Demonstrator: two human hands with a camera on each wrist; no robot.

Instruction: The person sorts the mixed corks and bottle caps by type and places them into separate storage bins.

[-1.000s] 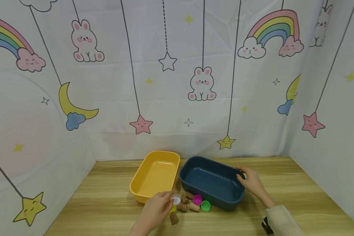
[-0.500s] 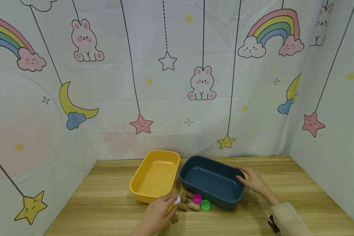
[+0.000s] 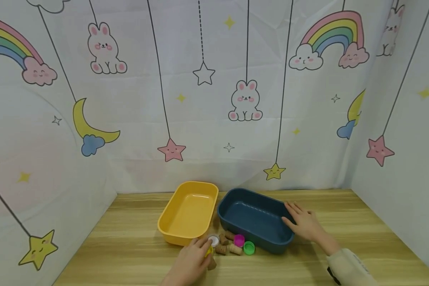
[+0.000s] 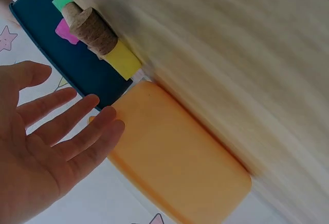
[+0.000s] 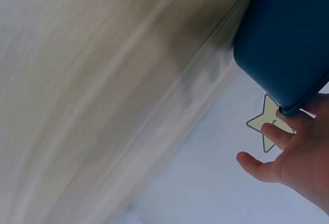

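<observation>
My left hand (image 3: 190, 258) is beside the near end of the yellow bin (image 3: 191, 212), its fingers extended and spread in the left wrist view and holding nothing. Just right of those fingers lie a yellow bottle cap (image 3: 209, 251), a white cap (image 3: 213, 240) and a brown cork (image 3: 212, 264). More corks (image 3: 235, 249) sit with a magenta cap (image 3: 239, 240) and a green cap (image 3: 249, 248) before the navy bin (image 3: 257, 218). My right hand (image 3: 305, 224) rests with spread fingers over that bin's right rim; the right wrist view shows fingertips at its edge (image 5: 290, 112).
Both bins stand on a wood-grain table (image 3: 128, 238), side by side near the back curtain (image 3: 200, 119). White printed curtains also close off the left and right sides. A small black object (image 3: 332, 275) shows under the right sleeve (image 3: 348, 266).
My left fingers, earlier bent by the yellow cap, are now loosened and spread. My right hand has flattened over the navy bin's rim, and the bin's right end has shifted slightly left.
</observation>
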